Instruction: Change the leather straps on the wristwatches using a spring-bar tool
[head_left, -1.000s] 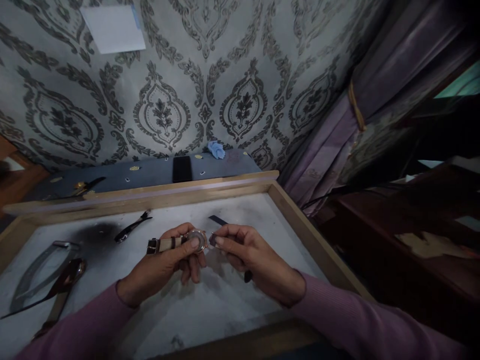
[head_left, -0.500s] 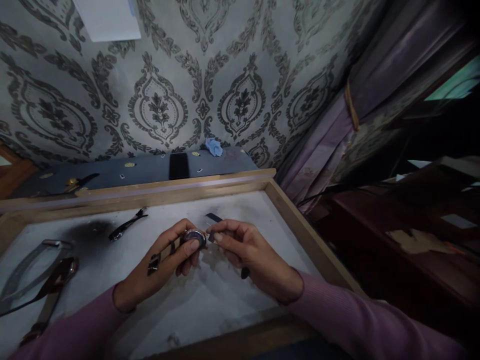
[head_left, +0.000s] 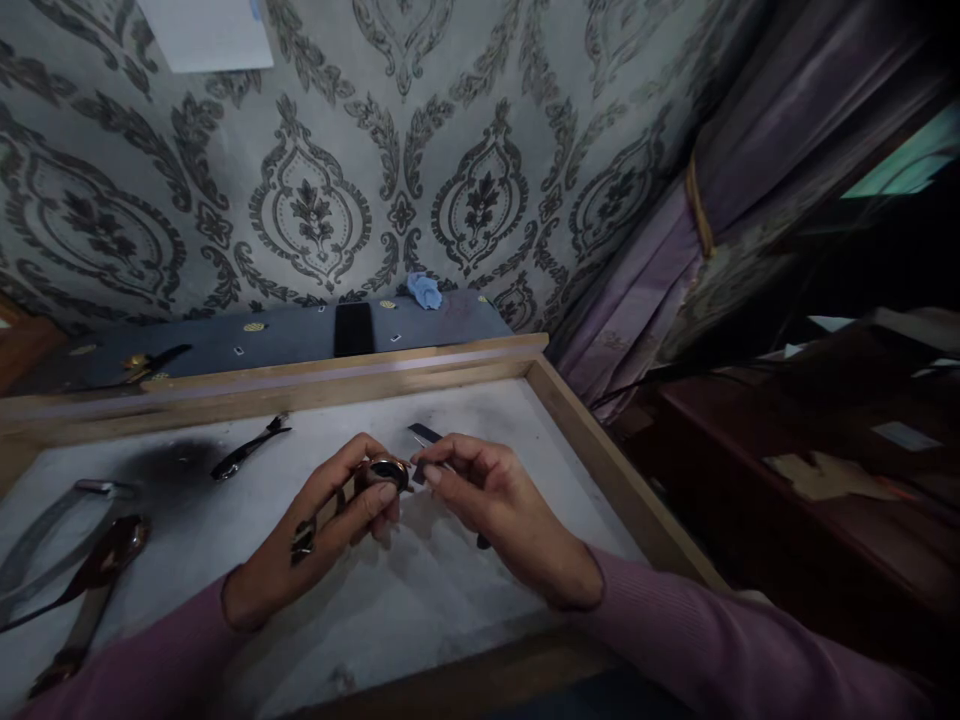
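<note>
Tray (head_left: 611,470), wood-rimmed and white-floored, lies below. Left hand (head_left: 330,535) and right hand (head_left: 510,500) are above it, near each other. Watch (head_left: 388,469) sits over mid-tray, clamped in the left fingers. Dark piece (head_left: 418,471) is pinched in the right fingers, just beside the watch; contact cannot be told.

One head camera looks forward and down, the hands (head_left: 514,515) near at lower centre, the wall (head_left: 405,210) farther off up top.
</note>
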